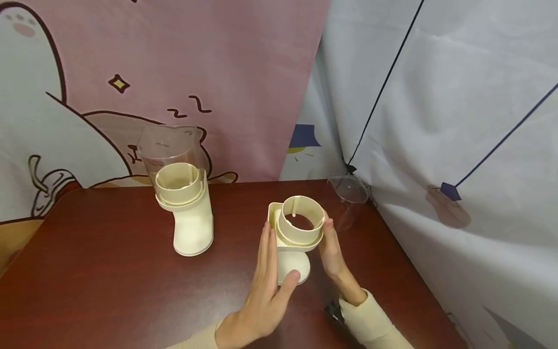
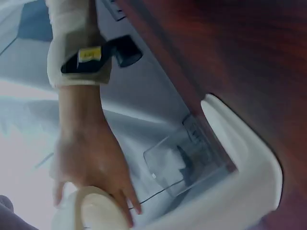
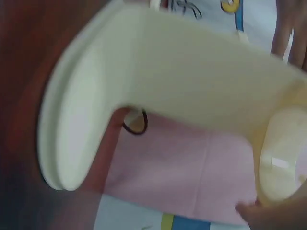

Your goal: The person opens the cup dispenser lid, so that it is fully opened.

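In the head view a cream plastic stand (image 1: 293,264) with a round ring holder on top is between my two hands, its rounded foot low over the table. My left hand (image 1: 257,295) lies along its left side, fingers straight, thumb out in front near the foot. On the other side, my right hand (image 1: 332,249) touches the ring with its fingertips; its outstretched fingers show in the left wrist view beside the ring (image 2: 98,211). The right wrist view shows the stand's column (image 3: 192,72) and foot (image 3: 79,129) close up. The foot seems to rest on the table.
A matching cream stand (image 1: 192,232) is at the left on the dark red table (image 1: 109,281), a clear container (image 1: 170,140) upright in its ring. Another clear container (image 1: 348,189) is near the back right corner. Printed cloth (image 1: 244,87) hangs behind and to the right.
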`<state>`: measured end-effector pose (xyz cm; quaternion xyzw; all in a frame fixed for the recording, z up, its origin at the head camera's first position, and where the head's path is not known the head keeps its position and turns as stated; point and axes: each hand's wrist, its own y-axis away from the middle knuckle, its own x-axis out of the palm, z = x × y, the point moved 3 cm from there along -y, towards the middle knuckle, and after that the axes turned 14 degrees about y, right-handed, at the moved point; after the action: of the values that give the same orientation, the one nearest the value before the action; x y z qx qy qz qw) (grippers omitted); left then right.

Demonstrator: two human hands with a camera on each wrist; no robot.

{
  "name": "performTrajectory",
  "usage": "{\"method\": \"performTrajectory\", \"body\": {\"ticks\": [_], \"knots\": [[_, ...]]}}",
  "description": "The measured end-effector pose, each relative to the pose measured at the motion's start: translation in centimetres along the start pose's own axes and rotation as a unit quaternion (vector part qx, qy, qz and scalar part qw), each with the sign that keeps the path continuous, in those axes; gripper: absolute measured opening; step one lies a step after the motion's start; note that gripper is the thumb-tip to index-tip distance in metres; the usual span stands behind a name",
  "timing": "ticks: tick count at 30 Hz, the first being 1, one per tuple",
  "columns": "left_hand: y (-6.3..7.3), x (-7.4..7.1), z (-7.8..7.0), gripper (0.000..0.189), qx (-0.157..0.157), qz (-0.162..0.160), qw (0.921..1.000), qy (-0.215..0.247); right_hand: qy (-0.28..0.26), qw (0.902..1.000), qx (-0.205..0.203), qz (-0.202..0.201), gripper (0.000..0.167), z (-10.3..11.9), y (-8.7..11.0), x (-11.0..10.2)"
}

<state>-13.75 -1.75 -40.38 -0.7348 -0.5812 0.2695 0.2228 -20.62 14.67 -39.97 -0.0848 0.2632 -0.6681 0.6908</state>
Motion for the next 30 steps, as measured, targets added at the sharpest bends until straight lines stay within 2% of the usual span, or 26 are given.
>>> {"method": "performTrajectory", "body": {"ticks": [4,6,7,9,13,16,18,20,23,26,30], "knots": [[-2.1,-0.6,2.4,0.076,-0.066,-0.027,0.9960,0.054,0.059,0.9981,0.003,-0.018,0.066,0.4,1.7,0.9],[-3.2,-1.2,3.5,0.074,-0.080,-0.037,0.9943,0.061,0.089,0.9958,0.002,-0.023,0.061,0.5,2.3,1.3],[-3.5,-1.5,4.0,0.073,-0.076,-0.038,0.9950,0.052,0.100,0.9946,0.003,-0.028,0.060,0.5,2.4,1.3],[-3.5,-1.7,4.3,0.075,-0.046,-0.033,0.9982,0.016,0.099,0.9942,0.005,-0.042,0.059,0.6,2.2,1.2],[-1.6,-1.3,3.3,0.081,0.033,-0.028,0.9982,-0.042,0.042,0.9973,0.020,-0.057,0.062,0.0,0.3,-0.1],[-0.8,-0.6,2.3,0.080,0.025,-0.026,0.9993,-0.007,-0.009,0.9981,0.042,-0.044,0.063,-0.8,-1.1,-0.7],[-1.1,-0.3,2.2,0.078,-0.009,-0.028,0.9992,0.027,-0.028,0.9965,0.070,-0.035,0.063,-1.4,-1.3,-0.5],[-1.8,-0.1,2.6,0.075,-0.047,-0.031,0.9968,0.057,-0.039,0.9949,0.087,-0.034,0.062,-1.8,-1.0,-0.1],[-3.4,-0.2,3.6,0.071,-0.080,-0.030,0.9928,0.084,-0.030,0.9945,0.091,-0.041,0.060,-2.0,-0.5,0.8],[-5.2,-0.3,5.0,0.067,-0.088,-0.021,0.9917,0.091,0.010,0.9958,0.070,-0.058,0.057,-2.0,-0.7,1.0],[-7.3,-0.1,6.9,0.063,-0.081,-0.012,0.9936,0.078,0.070,0.9922,0.047,-0.092,0.055,-2.6,-1.7,0.7]]}}
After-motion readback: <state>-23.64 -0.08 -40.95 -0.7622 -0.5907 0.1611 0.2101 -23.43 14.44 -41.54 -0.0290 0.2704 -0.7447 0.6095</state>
